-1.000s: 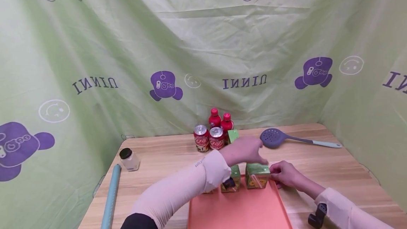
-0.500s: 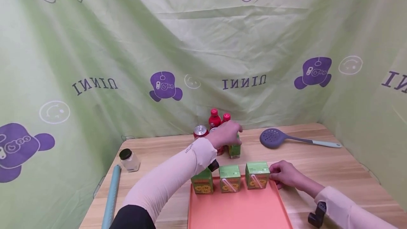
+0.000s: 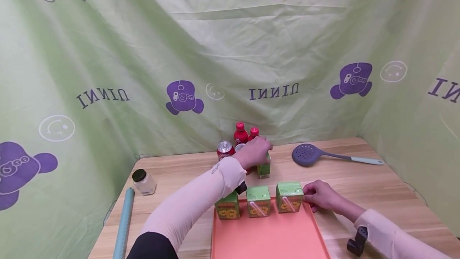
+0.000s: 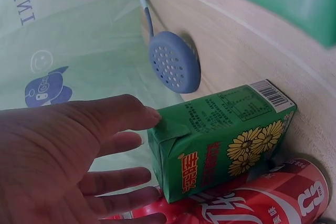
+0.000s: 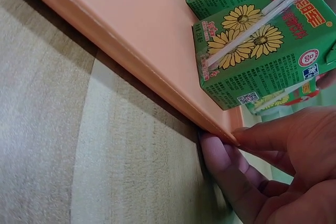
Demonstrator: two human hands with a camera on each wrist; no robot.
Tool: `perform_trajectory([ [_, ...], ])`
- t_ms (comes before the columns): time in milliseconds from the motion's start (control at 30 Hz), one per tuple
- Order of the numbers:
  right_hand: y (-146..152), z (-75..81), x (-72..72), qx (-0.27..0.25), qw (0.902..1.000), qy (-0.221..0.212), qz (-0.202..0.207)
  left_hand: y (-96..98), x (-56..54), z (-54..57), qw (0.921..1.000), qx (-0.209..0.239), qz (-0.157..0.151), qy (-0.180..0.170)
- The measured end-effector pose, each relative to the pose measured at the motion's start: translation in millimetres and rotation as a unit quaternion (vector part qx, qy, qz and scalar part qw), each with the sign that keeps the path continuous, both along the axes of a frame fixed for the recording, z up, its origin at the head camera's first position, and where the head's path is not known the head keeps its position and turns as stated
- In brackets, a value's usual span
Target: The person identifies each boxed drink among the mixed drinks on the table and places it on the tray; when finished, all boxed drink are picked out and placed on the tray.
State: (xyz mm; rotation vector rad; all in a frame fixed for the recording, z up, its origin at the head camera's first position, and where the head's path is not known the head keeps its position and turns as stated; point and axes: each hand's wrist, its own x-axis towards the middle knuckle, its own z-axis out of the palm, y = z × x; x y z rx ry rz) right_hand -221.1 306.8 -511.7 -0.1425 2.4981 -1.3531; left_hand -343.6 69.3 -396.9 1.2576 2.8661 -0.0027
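Note:
My left hand [image 3: 254,152] is at the top of a green juice box [image 3: 264,168] standing at the back of the table. In the left wrist view, the thumb touches or nearly touches the top corner of this juice box [image 4: 220,135]; the fingers extend loosely beside its top end. My right hand [image 3: 323,196] pinches the far right corner of the pink tray [image 3: 269,237], thumb on top and fingers below, as the right wrist view shows. Several green juice boxes, including the right one [image 3: 289,197], the middle one [image 3: 258,202] and the left one [image 3: 228,207], line the tray's far edge.
Red cans [image 3: 225,149] and red bottles [image 3: 240,133] cluster beside the left hand. A skimmer [image 3: 306,155] lies at the back right. On the left are a black-lidded jar [image 3: 144,182] and a blue-green rod [image 3: 123,223]. A green curtain [image 3: 223,51] hangs behind the table.
My left hand has moved from above the tray back and leftward to the standing juice box; its fingertips then rose slightly. My right hand stays at the tray corner.

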Motion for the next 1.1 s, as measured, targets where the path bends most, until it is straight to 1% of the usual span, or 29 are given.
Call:
perform_trajectory([
  [167,-0.6,0.5,-0.6,0.001,1.0,-0.004,-0.005,3.3,-1.0,-3.8,0.9999,-0.005,-0.006,0.012],
  [367,0.2,0.0,-0.9,-0.001,1.0,-0.003,-0.001,6.0,3.0,-6.0,0.9986,-0.024,-0.017,0.043],
  [433,0.9,-0.2,-0.9,-0.003,1.0,-0.004,0.001,6.4,4.1,-6.4,0.9985,-0.026,-0.022,0.043],
  [500,1.4,-0.3,-0.9,-0.004,1.0,-0.005,0.001,6.5,4.5,-6.2,0.9988,-0.024,-0.03,0.032],
  [567,1.7,-0.6,-0.8,-0.006,1.0,-0.006,0.001,7.2,4.0,-5.0,0.9989,-0.019,-0.041,0.015],
  [667,2.2,-1.5,-1.0,-0.005,1.0,-0.004,0.0,8.4,2.7,-3.4,0.9978,-0.021,-0.061,-0.011],
  [767,2.6,-1.5,-0.6,-0.002,1.0,-0.001,0.0,10.1,1.7,-3.1,0.9967,-0.018,-0.072,-0.031],
  [1000,0.9,0.3,0.4,-0.003,1.0,-0.003,-0.002,12.6,1.5,-5.7,0.9948,0.002,-0.093,-0.04],
  [1100,1.0,0.1,0.1,-0.006,1.0,-0.001,-0.002,12.3,2.5,-6.0,0.9963,0.009,-0.075,-0.04],
])
